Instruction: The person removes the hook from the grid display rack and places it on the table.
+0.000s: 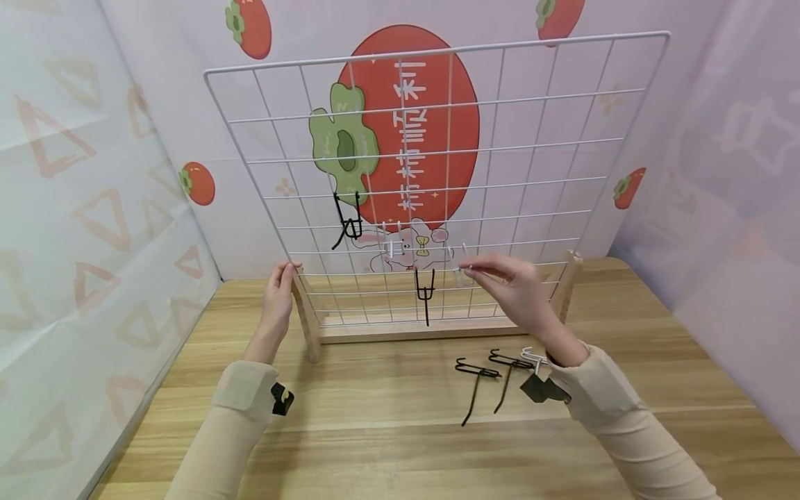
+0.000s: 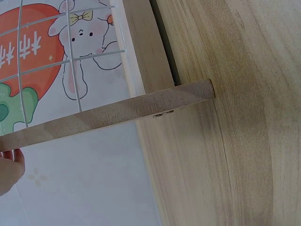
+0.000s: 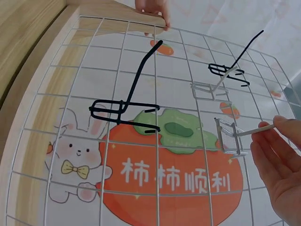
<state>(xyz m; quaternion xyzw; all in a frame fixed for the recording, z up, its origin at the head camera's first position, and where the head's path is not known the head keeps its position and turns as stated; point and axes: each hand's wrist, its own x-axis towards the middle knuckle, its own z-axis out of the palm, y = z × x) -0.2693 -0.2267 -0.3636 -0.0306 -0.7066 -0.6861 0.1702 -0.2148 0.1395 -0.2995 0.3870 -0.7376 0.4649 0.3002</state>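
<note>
A white wire grid panel [image 1: 500, 149] stands in a wooden stand [image 1: 375, 335]. My left hand [image 1: 278, 292] grips the top of the stand's left post, its fingertips showing at the wood's edge in the left wrist view. Thumb and fingers of my right hand [image 1: 509, 285] pinch the prong of a white hook [image 3: 254, 131], whose wire frame is right at the grid wires. To its left on the grid hang another white hook [image 1: 394, 248], a black hook [image 1: 426, 286] lower down and a second black hook [image 1: 350, 226] higher up.
On the wooden table [image 1: 375, 430], in front of the stand's right half, lie two black hooks, one [image 1: 478, 375] left of the other [image 1: 511, 364]. A white hook [image 1: 532, 355] lies beside them, partly hidden by my right arm. Behind the grid hangs a persimmon-print backdrop [image 1: 400, 42].
</note>
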